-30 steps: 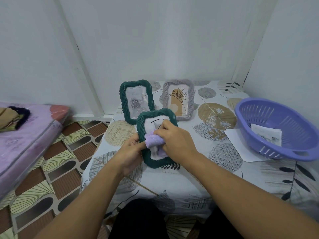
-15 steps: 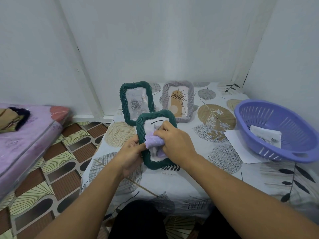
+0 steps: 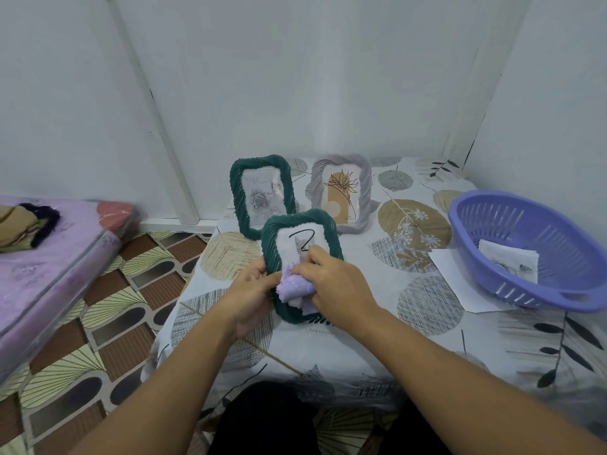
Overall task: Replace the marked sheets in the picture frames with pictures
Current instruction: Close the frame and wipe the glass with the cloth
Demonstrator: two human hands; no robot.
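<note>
Wiping glass of green frame [image 3: 300, 221] w/ purple cloth [image 3: 294, 286]: right hand [image 3: 335, 287] fingers bunched on cloth, left hand [image 3: 249, 290] gripping frame edge, propped on desk [image 3: 427, 323]. Black mark just above right fingertips; light strokes upward, brace frame firmly.

The near green frame [image 3: 302, 224] looks like moulded plastic with a ribbed, rope-like, slightly glossy rim, as do the far green frame [image 3: 259, 165] and grey frame [image 3: 341, 160]. The lilac cloth [image 3: 294, 285] is soft and nubbly. The slotted basket [image 3: 525, 297] is smooth purple plastic; the tablecloth [image 3: 427, 339] is matt printed fabric.
</note>
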